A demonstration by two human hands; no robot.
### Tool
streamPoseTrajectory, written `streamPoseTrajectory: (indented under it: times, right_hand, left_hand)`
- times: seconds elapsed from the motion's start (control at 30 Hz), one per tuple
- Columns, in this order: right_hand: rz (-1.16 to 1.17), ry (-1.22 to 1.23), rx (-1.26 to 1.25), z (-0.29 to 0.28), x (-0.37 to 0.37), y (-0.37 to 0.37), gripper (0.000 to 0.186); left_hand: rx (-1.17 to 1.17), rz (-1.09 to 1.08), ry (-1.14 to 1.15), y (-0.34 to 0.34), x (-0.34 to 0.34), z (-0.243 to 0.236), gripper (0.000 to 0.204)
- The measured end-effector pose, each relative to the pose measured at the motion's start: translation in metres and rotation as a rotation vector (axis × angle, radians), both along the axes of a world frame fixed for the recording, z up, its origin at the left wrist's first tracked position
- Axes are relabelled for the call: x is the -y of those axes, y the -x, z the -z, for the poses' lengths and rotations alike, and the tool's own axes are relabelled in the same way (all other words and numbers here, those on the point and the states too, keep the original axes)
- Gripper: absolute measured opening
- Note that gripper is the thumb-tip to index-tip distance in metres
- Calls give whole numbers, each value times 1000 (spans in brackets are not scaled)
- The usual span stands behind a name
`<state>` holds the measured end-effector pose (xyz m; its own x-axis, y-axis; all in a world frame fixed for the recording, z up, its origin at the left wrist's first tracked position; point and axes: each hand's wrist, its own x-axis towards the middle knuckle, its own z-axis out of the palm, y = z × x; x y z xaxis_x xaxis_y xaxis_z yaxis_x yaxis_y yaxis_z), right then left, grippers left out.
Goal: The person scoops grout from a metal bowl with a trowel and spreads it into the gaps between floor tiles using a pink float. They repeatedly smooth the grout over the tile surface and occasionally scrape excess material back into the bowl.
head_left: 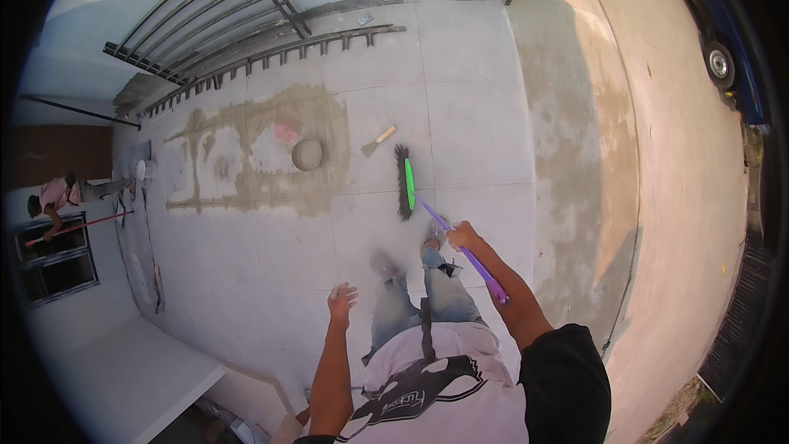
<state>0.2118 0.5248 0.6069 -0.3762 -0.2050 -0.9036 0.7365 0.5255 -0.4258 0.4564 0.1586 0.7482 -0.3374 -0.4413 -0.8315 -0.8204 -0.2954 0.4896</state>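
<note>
My right hand (463, 235) is wrapped round the purple handle (480, 266) of a broom. Its green head (410, 184) with black bristles (402, 173) rests on the pale concrete floor in front of my feet. At my left side, my left hand (343, 300) hangs in the air with its fingers apart, holding nothing. A scraper (380, 141) with a wooden handle lies on the floor just beyond the broom head. Left of it, a round grey bucket (307, 154) stands on a damp-looking patch beside a reddish piece (288, 130) I cannot make out.
A dark metal gate panel (205, 20) and a long toothed metal rail (271, 53) lie along the far left. Another person (62, 195) stands by a window at the left with a red pole (82, 228). A blue vehicle's wheel (720, 64) shows at far right.
</note>
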Motion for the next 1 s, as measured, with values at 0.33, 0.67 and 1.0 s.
streamPoseTrajectory:
  times: [0.33, 0.67, 1.0]
  right_hand:
    - [52, -838, -457, -64, -203, 158, 33]
    - [222, -136, -268, -99, -13, 131, 22]
    - [147, 211, -249, -139, 208, 267, 25]
  left_hand:
    - [354, -257, -73, -240, -52, 13, 34]
    - [42, -164, -185, -38, -42, 69, 39]
    - [-309, -247, 127, 160, 75, 2, 44]
